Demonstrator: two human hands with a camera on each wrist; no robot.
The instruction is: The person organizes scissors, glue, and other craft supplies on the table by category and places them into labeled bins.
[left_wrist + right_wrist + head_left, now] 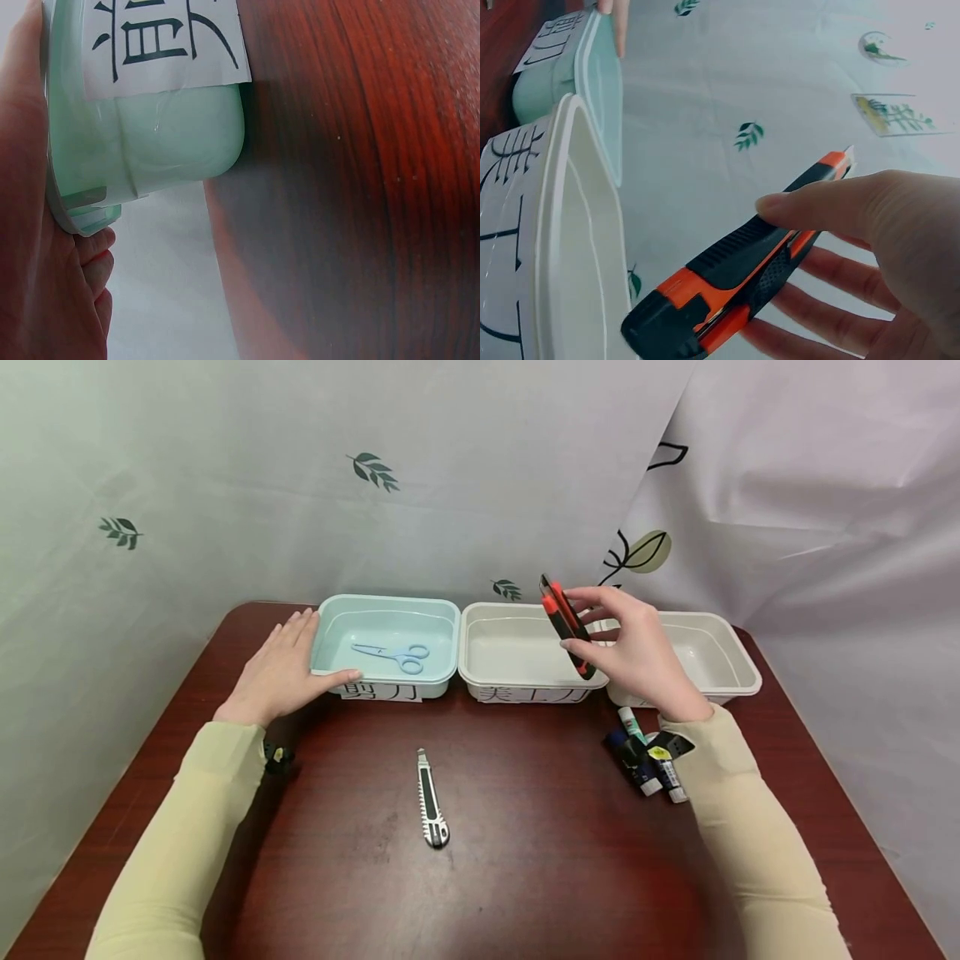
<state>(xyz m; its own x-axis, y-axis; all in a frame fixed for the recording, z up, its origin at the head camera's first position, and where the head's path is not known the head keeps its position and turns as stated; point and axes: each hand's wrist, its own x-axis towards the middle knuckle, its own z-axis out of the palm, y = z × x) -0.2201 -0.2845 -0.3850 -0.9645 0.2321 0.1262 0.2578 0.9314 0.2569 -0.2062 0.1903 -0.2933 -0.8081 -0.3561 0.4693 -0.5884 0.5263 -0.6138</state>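
Observation:
My right hand (pixel 637 647) pinches an orange and black box cutter (pixel 562 620) between thumb and fingers, tilted above the right part of the middle cream bin (pixel 506 647). A bit of blade shows at the cutter's tip in the right wrist view. My left hand (pixel 276 672) rests on the left end of a light blue bin (pixel 341 643), fingers straight along its side and thumb along the front rim. Inside that bin lies a pair of pale blue scissors (pixel 396 655). A silver and black box cutter (pixel 429 797) lies on the table in front of the bins.
A third bin (pixel 720 647) stands at the right end of the row, partly behind my right hand. Several glue sticks (pixel 630 756) lie in front of it by my right wrist. Paper labels (pixel 532 695) mark the bin fronts. A patterned curtain (pixel 450 485) hangs behind the table.

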